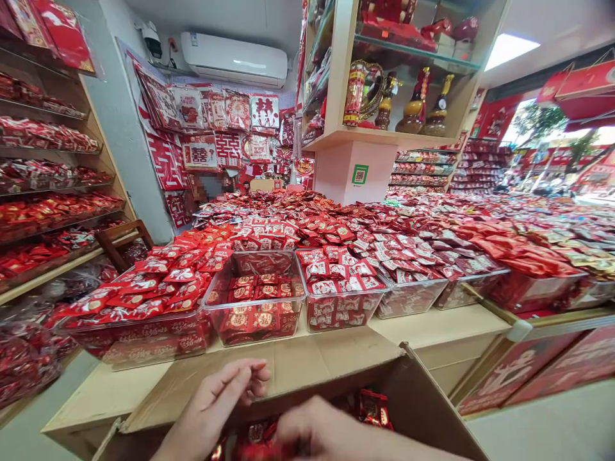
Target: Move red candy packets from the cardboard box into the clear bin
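One left hand, one right hand. Carton: one. Packets: past counting. Clear bins: five on near counter; more at right, tally unsure. Gourds: three. Air conditioner: one. Wall camera: one. QR code: one.

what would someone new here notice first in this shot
Probably the mass of red packets, heaped in and behind clear tubs along the counter. Next, front and centre, the left hand and blurred right hand at the open carton. High at the back, the white air conditioner stands out against the red.
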